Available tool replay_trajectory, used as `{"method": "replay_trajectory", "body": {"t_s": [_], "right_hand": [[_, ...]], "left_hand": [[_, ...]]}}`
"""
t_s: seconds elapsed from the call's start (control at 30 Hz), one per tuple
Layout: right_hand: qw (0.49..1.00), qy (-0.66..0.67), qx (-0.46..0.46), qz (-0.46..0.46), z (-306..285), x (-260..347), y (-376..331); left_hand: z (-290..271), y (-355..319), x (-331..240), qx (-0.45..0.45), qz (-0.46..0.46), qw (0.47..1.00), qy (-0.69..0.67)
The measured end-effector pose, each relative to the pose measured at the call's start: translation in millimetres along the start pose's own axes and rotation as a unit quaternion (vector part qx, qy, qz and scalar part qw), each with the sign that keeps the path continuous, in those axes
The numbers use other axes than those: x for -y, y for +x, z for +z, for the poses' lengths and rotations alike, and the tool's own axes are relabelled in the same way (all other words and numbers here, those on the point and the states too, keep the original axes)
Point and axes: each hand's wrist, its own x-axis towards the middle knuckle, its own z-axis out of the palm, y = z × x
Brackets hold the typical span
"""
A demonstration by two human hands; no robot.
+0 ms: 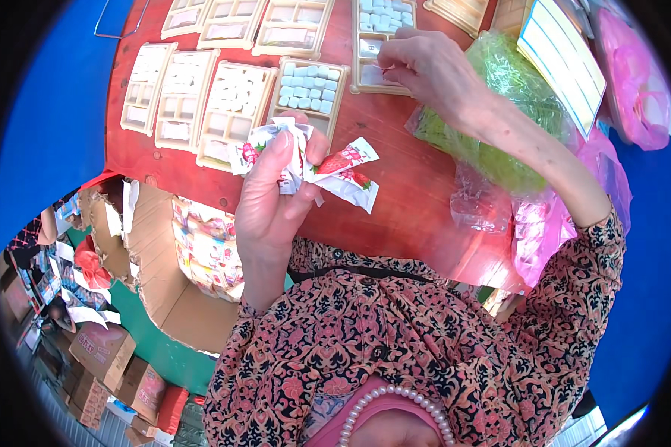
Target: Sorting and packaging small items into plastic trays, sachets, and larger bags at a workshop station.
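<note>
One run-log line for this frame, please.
left hand: holds crumpled strawberry sachets | right hand: at tray of pale-blue pieces | surface: red table

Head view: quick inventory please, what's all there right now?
Trays: about nine, cream, on red table.
Small blocks: many, pale blue, in two trays.
Green bag: one, table right.
Pink bags: a few, right edge.
Cardboard boxes: several, brown, lower left.
Sachets: a bunch, white with red.
Left hand: grip closed on sachets.
Right hand: fingertips at far tray.
</note>
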Motion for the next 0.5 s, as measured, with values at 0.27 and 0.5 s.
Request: {"method": "replay_trajectory", "body": {"t_s": [0.27, 0.5], "right_hand": [[1.0, 0.025, -0.002, 0.004, 6, -11, 2], [0.981, 0.1, 0.141, 0.083, -22, 5, 6]], "left_hand": [[-1, 0, 1, 0.019, -0.016, 0.999, -0.032], [-2, -2, 1, 0.009, -0.001, 1.0, -0.005]]}}
